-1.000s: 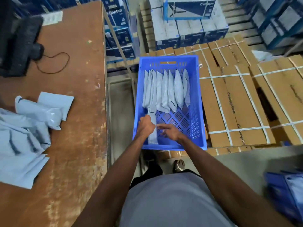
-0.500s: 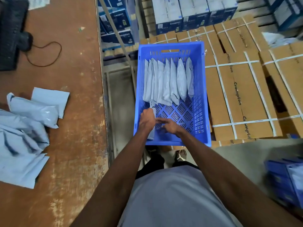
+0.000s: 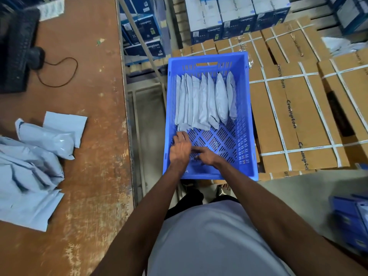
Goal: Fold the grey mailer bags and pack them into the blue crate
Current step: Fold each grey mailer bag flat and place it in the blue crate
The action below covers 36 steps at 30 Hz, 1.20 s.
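The wooden bench (image 3: 89, 136) carries a heap of unfolded grey mailer bags (image 3: 29, 172) at its left edge. Beside it, the blue crate (image 3: 247, 120) holds a row of folded mailer bags (image 3: 205, 100) standing on edge at its far end. Both hands are inside the crate's near-left corner: the left hand (image 3: 179, 150) presses a folded bag (image 3: 182, 127) against the wall, and the right hand (image 3: 207, 156) points fingers out beside it.

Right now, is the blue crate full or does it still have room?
Still room: the blue crate holds one row of folded bags at its far end; the near floor is mostly bare.
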Motion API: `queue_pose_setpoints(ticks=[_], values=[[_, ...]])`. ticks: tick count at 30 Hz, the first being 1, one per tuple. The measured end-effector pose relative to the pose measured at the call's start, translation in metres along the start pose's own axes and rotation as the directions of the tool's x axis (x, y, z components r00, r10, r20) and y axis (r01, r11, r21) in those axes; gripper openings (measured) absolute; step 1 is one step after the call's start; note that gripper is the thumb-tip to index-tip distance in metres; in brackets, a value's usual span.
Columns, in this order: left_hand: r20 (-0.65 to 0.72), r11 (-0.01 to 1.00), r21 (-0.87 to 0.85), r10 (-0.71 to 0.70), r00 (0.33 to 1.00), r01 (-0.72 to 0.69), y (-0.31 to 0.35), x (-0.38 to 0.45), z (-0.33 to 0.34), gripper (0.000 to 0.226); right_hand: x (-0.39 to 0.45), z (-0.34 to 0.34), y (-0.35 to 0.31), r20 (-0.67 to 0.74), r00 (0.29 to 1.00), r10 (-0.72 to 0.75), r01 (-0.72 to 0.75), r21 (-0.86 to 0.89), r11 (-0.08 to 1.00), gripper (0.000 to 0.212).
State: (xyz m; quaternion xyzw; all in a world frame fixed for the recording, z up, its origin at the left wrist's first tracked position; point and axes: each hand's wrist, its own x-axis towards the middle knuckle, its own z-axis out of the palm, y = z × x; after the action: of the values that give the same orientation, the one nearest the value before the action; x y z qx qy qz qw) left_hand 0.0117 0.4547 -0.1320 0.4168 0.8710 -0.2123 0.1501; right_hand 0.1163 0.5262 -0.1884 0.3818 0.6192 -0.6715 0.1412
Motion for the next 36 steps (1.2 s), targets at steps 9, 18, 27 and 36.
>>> queue_pose_setpoints(ticks=[9,18,27,36], values=[[0.034,0.985,-0.079,0.157,0.987,-0.154,-0.006,0.003,0.016,0.047,-0.002,-0.003,0.003,0.010,1.000,0.017,-0.017,0.004,1.000,0.070],[0.069,0.970,-0.219,0.127,0.989,-0.110,-0.004,-0.013,0.006,0.054,0.005,-0.004,0.015,-0.042,0.997,-0.070,0.063,-0.148,0.987,0.062],[-0.038,0.850,-0.516,0.100,0.994,-0.106,-0.007,-0.045,-0.010,0.057,-0.062,-0.019,-0.008,-0.246,0.917,-0.315,0.118,-0.587,0.801,0.047],[-0.451,0.791,-0.538,0.021,0.892,-0.291,-0.012,-0.100,-0.002,0.060,-0.137,-0.012,-0.013,-0.362,0.744,-0.561,0.020,-0.828,0.560,0.050]])
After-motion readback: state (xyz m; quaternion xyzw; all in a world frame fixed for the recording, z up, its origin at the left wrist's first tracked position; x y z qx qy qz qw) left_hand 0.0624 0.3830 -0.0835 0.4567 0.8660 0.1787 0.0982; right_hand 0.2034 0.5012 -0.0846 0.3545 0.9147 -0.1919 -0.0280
